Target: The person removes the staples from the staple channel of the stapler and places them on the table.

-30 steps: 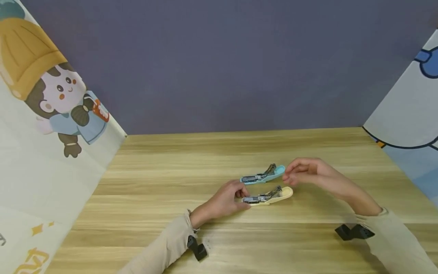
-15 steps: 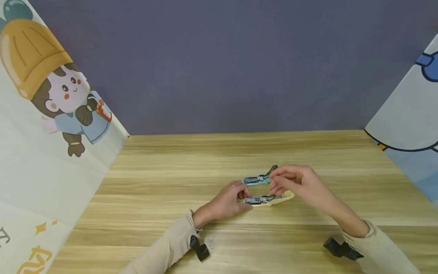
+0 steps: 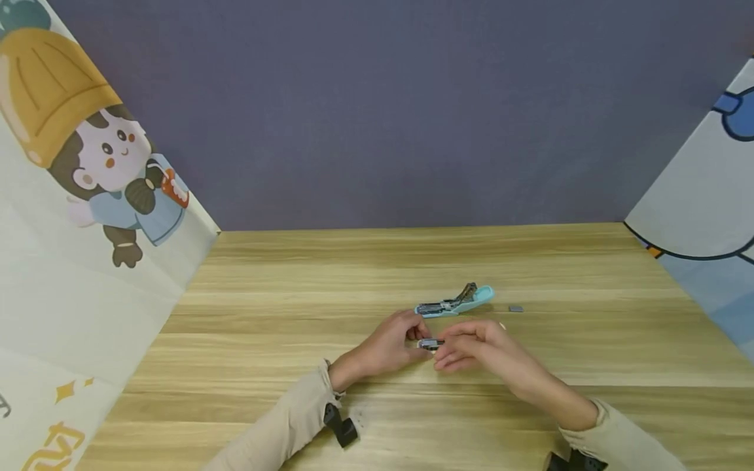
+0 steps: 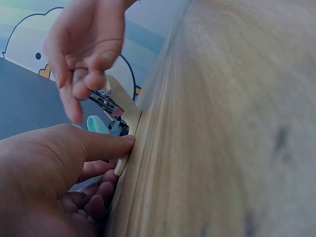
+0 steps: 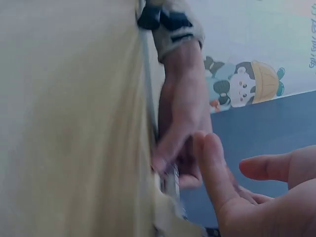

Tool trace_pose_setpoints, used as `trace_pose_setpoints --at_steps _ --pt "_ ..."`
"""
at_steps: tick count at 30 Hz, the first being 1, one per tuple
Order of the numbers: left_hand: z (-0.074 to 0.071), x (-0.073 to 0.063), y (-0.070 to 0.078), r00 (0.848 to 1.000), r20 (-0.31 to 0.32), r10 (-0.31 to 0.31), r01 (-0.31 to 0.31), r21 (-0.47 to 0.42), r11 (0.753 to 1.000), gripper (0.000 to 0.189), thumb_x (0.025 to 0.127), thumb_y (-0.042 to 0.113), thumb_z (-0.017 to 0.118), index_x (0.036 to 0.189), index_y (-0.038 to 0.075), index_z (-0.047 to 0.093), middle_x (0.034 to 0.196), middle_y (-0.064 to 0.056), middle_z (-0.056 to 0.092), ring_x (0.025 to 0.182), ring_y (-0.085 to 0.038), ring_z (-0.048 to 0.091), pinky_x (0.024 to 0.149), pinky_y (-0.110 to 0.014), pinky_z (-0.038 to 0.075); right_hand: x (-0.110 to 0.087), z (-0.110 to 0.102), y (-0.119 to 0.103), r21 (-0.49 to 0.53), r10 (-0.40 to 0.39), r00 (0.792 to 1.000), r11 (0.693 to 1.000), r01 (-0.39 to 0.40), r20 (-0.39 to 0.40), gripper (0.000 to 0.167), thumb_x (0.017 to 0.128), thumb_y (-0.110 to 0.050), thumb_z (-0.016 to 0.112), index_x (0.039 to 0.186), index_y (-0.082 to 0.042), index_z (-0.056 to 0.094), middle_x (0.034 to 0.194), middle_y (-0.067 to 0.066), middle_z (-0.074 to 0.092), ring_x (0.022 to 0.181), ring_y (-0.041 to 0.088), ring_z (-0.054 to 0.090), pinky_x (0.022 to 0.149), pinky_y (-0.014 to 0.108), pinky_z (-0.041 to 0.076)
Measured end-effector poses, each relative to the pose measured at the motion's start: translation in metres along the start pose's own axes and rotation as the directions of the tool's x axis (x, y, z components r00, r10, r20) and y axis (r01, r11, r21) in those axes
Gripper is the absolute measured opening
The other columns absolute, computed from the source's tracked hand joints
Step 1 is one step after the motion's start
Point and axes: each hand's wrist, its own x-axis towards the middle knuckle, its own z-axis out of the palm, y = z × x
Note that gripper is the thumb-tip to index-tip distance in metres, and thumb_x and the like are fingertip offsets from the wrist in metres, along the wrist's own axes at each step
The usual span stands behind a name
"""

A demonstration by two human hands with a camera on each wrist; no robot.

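My left hand (image 3: 385, 345) grips the near end of a pale yellow stapler (image 4: 131, 112) between thumb and fingers, low against the wooden table. Its metal magazine (image 3: 430, 344) shows between the two hands. My right hand (image 3: 477, 350) reaches over the stapler and hides most of it in the head view. In the right wrist view, the right hand's fingers (image 5: 213, 163) are fairly straight and spread apart. Behind lies a light blue stapler (image 3: 480, 296), folded open with its metal parts raised. A short grey staple strip (image 3: 516, 309) lies right of it.
The wooden table (image 3: 283, 281) meets a dark grey back panel (image 3: 412, 118). Printed side panels with cartoon figures stand at left (image 3: 65, 294) and right (image 3: 695, 183). A black mount is strapped to each wrist.
My right hand has moved left and toward me, from beside the blue stapler to over the yellow one. The grey strip has come into view. The left hand keeps its grip.
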Motion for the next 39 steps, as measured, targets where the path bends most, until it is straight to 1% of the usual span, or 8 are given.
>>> trace_pose_setpoints --at_steps 4,7,10,14,17,23,26,39 --pt "0.000 0.001 -0.001 1.000 0.004 0.008 -0.008 0.020 1.000 0.021 0.081 0.011 0.082 0.095 0.013 0.067 0.089 0.007 0.059 0.083 -0.008 0.052 0.076 -0.017 0.045 0.002 0.002 0.006 0.112 0.071 0.995 0.991 -0.079 0.070 0.050 0.103 -0.013 0.050 0.135 0.023 0.038 0.113 0.032 0.065 0.101 0.034 0.069 0.086 0.047 0.056" --pt "0.000 0.001 -0.002 1.000 0.007 0.007 -0.007 0.017 1.000 0.021 0.081 0.012 0.083 0.095 0.014 0.067 0.088 0.008 0.058 0.084 -0.007 0.052 0.076 -0.018 0.045 0.002 -0.001 0.007 0.182 0.122 0.987 0.974 -0.139 0.104 0.054 0.104 -0.014 0.049 0.140 0.022 0.032 0.113 0.026 0.067 0.102 0.033 0.069 0.081 0.047 0.058" --pt "0.000 0.001 -0.002 1.000 0.007 0.003 -0.003 0.004 1.000 0.022 0.081 0.013 0.083 0.095 0.014 0.066 0.088 0.008 0.058 0.083 -0.007 0.052 0.076 -0.018 0.045 0.002 -0.005 0.008 0.227 0.145 0.978 0.958 -0.176 0.147 0.057 0.105 -0.016 0.047 0.143 0.021 0.027 0.114 0.026 0.068 0.100 0.034 0.070 0.075 0.045 0.059" --pt "-0.001 0.002 0.001 1.000 0.005 -0.004 0.004 -0.008 1.000 0.022 0.081 0.013 0.083 0.095 0.013 0.066 0.088 0.008 0.058 0.084 -0.008 0.053 0.076 -0.018 0.046 0.001 -0.008 0.006 0.234 0.149 0.973 0.953 -0.189 0.179 0.059 0.105 -0.017 0.045 0.144 0.021 0.023 0.114 0.027 0.067 0.098 0.034 0.071 0.070 0.042 0.060" --pt "-0.002 0.002 0.002 1.000 0.004 -0.010 0.010 -0.014 1.000 0.023 0.080 0.013 0.083 0.096 0.013 0.067 0.089 0.007 0.059 0.085 -0.010 0.054 0.076 -0.018 0.046 0.001 -0.008 0.006 0.232 0.152 0.972 0.954 -0.191 0.178 0.059 0.105 -0.017 0.045 0.145 0.020 0.023 0.112 0.026 0.068 0.096 0.033 0.071 0.069 0.042 0.060" --pt "-0.002 0.000 0.002 1.000 0.014 -0.014 0.015 -0.019 1.000 0.023 0.080 0.014 0.083 0.097 0.011 0.067 0.090 0.005 0.060 0.085 -0.009 0.054 0.077 -0.018 0.047 0.000 -0.004 0.008 0.272 0.142 0.971 0.943 -0.191 0.191 0.060 0.105 -0.015 0.045 0.144 0.022 0.019 0.108 0.027 0.069 0.094 0.033 0.072 0.067 0.038 0.060" --pt "-0.001 0.000 0.001 1.000 0.015 -0.015 0.016 -0.021 1.000 0.023 0.081 0.014 0.083 0.097 0.011 0.067 0.090 0.005 0.061 0.085 -0.009 0.054 0.077 -0.018 0.047 0.000 -0.003 0.008 0.265 0.145 0.971 0.945 -0.192 0.188 0.062 0.105 -0.015 0.045 0.144 0.023 0.017 0.108 0.027 0.069 0.093 0.034 0.072 0.067 0.038 0.060" --pt "0.000 0.000 0.000 1.000 0.011 -0.006 0.006 -0.037 0.999 0.023 0.080 0.012 0.084 0.096 0.012 0.067 0.089 0.006 0.060 0.083 -0.007 0.053 0.075 -0.018 0.047 -0.002 -0.006 0.006 0.214 0.173 0.969 0.954 -0.208 0.175 0.060 0.104 -0.017 0.046 0.144 0.021 0.023 0.101 0.025 0.071 0.083 0.030 0.074 0.064 0.038 0.060"
